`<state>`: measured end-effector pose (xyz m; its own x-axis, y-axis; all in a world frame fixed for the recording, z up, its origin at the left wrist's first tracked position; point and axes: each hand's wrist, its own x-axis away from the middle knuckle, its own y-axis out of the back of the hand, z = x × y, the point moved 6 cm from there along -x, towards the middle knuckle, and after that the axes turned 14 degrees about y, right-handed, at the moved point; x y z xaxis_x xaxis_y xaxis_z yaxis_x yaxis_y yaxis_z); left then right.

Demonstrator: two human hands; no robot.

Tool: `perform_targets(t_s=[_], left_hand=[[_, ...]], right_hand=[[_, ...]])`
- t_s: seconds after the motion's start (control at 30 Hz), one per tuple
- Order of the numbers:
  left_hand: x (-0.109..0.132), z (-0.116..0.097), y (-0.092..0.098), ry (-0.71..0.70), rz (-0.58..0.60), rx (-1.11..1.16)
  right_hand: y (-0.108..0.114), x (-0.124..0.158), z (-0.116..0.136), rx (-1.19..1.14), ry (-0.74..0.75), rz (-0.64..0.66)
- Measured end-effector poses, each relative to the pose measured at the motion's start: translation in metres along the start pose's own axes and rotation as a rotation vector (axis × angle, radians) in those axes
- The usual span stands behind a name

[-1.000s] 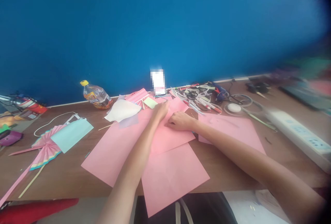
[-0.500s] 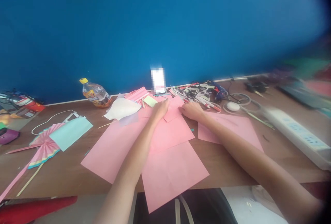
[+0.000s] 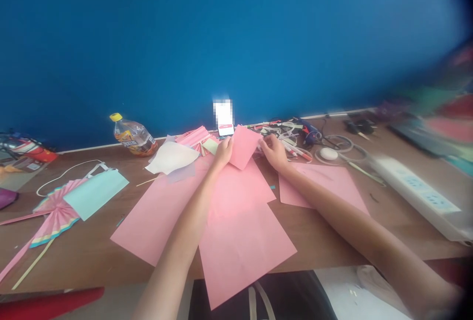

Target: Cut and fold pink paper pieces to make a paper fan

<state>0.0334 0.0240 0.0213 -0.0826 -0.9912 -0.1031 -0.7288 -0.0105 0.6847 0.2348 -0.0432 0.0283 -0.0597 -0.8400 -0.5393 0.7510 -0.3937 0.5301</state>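
A small piece of pink paper [image 3: 244, 147] is held up at a tilt above the larger pink sheets. My left hand [image 3: 223, 153] grips its left edge. At its right corner, the thumb and fingers of my right hand [image 3: 274, 153] are pinched together on the paper. Below it, several large pink sheets [image 3: 247, 246] overlap on the table, one reaching past the front edge. Another pink sheet [image 3: 328, 187] lies under my right forearm.
On the brown table [image 3: 92, 261] are a yellow-capped bottle [image 3: 135, 137], a pleated pink fan [image 3: 61, 211], a light-blue face mask [image 3: 96, 193], white paper [image 3: 172, 157], a lit phone [image 3: 224, 119] against the blue wall, a pile of paper strips [image 3: 291, 137] and a power strip [image 3: 417, 194].
The small pink paper has been lifted from the sheets and tipped upward between my hands. My left hand turned to hold its edge. The view shifted slightly.
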Motion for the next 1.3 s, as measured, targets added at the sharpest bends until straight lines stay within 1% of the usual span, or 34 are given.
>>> perform_targets(t_s=[0.07, 0.13, 0.27, 0.37, 0.43, 0.47, 0.57, 0.6, 0.67, 0.73, 0.8, 0.87, 0.9, 0.93, 1.0, 1.1, 1.2, 1.3], left_hand=[[0.001, -0.002, 0.001, -0.031, 0.0, 0.098], [0.003, -0.005, 0.0, -0.076, 0.023, 0.165], [0.004, -0.008, -0.003, -0.124, 0.098, 0.284], [0.002, -0.006, -0.005, -0.099, 0.185, 0.396], [0.001, -0.004, -0.006, -0.08, 0.222, 0.428], [0.0, -0.004, -0.006, -0.074, 0.219, 0.433], [0.0, -0.005, -0.004, -0.049, 0.16, 0.482], [0.001, -0.005, -0.004, -0.026, 0.148, 0.523], [0.002, -0.007, -0.006, 0.041, 0.161, 0.651], [0.005, -0.011, -0.011, 0.119, 0.253, 0.814], [0.011, -0.018, -0.02, 0.186, 0.428, 0.948], [0.018, -0.027, -0.027, 0.221, 0.596, 1.036], [0.021, -0.031, -0.029, 0.227, 0.648, 1.074], [0.023, -0.034, -0.031, 0.229, 0.675, 1.112], [0.024, -0.038, -0.034, 0.232, 0.667, 1.192], [0.022, -0.034, -0.038, 0.266, 0.552, 1.3], [0.019, -0.023, -0.044, 0.327, 0.439, 1.353], [0.019, -0.016, -0.048, 0.365, 0.395, 1.379]], right_hand=[[-0.008, 0.0, 0.003, -0.216, 0.023, 0.077], [-0.014, 0.001, 0.006, -0.328, 0.046, 0.144], [-0.019, 0.0, 0.006, -0.441, 0.041, 0.188], [-0.021, -0.001, 0.007, -0.53, 0.025, 0.211], [-0.02, -0.002, 0.009, -0.557, 0.014, 0.214], [-0.02, -0.003, 0.01, -0.566, 0.006, 0.213], [-0.021, -0.006, 0.011, -0.587, -0.036, 0.209], [-0.02, -0.007, 0.012, -0.596, -0.052, 0.204], [-0.019, -0.01, 0.012, -0.622, -0.076, 0.188], [-0.016, -0.013, 0.012, -0.661, -0.086, 0.18], [-0.014, -0.016, 0.012, -0.698, -0.092, 0.2], [-0.011, -0.018, 0.01, -0.728, -0.099, 0.205], [-0.01, -0.019, 0.008, -0.738, -0.099, 0.183], [-0.009, -0.02, 0.006, -0.743, -0.096, 0.148], [-0.007, -0.021, 0.001, -0.722, -0.069, 0.061], [-0.005, -0.019, 0.0, -0.606, 0.034, -0.028], [-0.005, -0.012, 0.012, -0.426, 0.203, -0.033], [-0.008, -0.003, 0.03, -0.235, 0.372, -0.008]])
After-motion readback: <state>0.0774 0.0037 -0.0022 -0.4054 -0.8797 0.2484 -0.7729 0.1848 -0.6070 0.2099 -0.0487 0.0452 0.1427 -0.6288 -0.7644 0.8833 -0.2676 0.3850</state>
